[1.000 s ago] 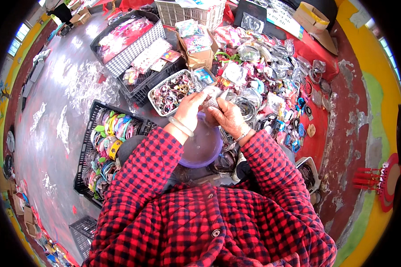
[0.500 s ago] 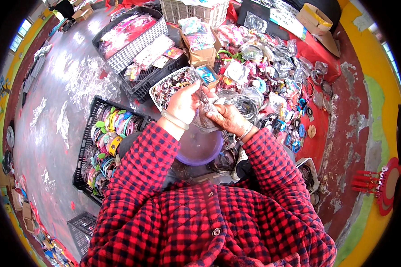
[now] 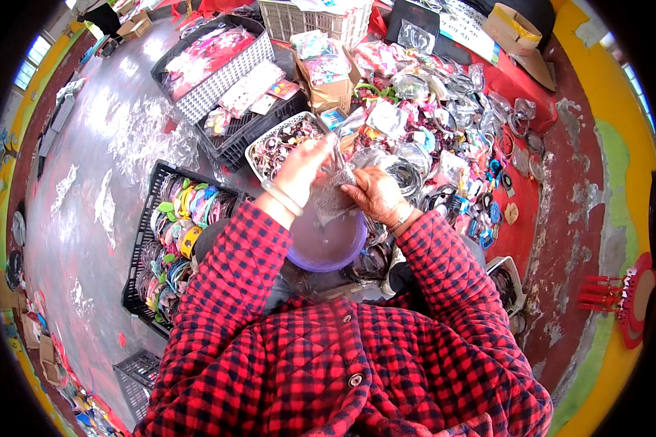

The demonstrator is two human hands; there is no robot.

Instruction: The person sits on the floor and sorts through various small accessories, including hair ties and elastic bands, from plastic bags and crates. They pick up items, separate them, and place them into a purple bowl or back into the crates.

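Both my hands are raised over a purple basin (image 3: 325,251), working on a clear plastic bag with a grey-brown speckled thing (image 3: 333,198) in it. My left hand (image 3: 299,175), with a pale bangle at its wrist, is closed round the bag's upper part; its fingers are slightly smeared by motion. My right hand (image 3: 379,195) pinches the bag's right edge between thumb and curled fingers. What exactly lies in the bag cannot be made out. Just beyond my left hand stands a white basket (image 3: 257,154) of small hair accessories.
A black crate (image 3: 134,268) of colourful headbands stands at left. Stacked crates (image 3: 222,87) and a cardboard box (image 3: 332,93) stand ahead. A broad heap of bagged accessories (image 3: 444,138) covers the red cloth to the right. A small basket (image 3: 516,280) is near my right elbow.
My left hand has shifted slightly left, and its fingers have moved on the bag. The grey-brown thing shows wider and fuller between my hands. My right hand keeps its pinch.
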